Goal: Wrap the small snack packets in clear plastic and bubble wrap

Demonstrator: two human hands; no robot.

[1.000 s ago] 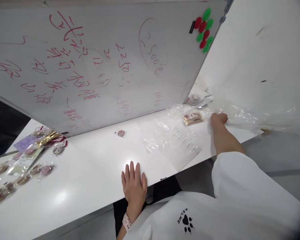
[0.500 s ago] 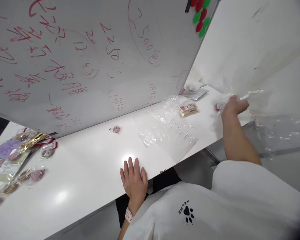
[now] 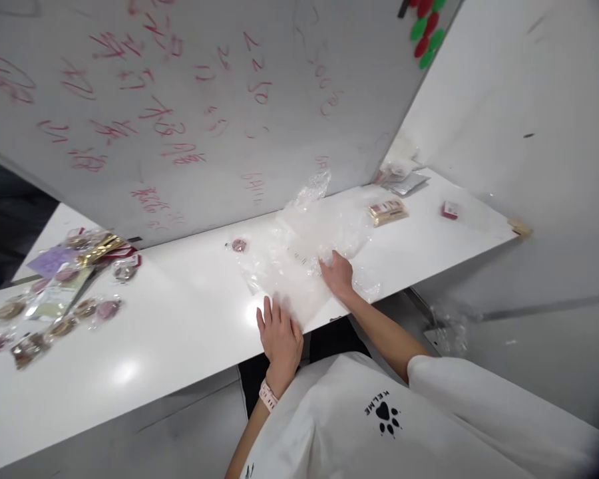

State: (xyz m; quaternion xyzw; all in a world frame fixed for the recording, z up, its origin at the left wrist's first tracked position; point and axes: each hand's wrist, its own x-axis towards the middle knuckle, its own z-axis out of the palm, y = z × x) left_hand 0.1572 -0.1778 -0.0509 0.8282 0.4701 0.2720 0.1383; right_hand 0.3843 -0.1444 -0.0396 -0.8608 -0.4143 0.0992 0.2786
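My left hand lies flat at the table's front edge, its fingers stretched out beside the lower edge of a clear plastic bag. Crinkled and shiny, that bag spreads across the middle of the table and carries small dark print. My right hand is closed on its right part, with the fingertips partly hidden in the film. Just left of the bag sits a small wrapped reddish round item. Beyond my right hand lies a gold-coloured packet.
A whiteboard with red writing stands along the back of the white table. Several wrapped items and a purple packet crowd the left end. A small red box sits at right. Crumpled clear plastic is below the table edge.
My right hand has come from the far right end back to the bag in the middle. The bag has shifted left, and the plastic at right has dropped lower. The view has turned slightly.
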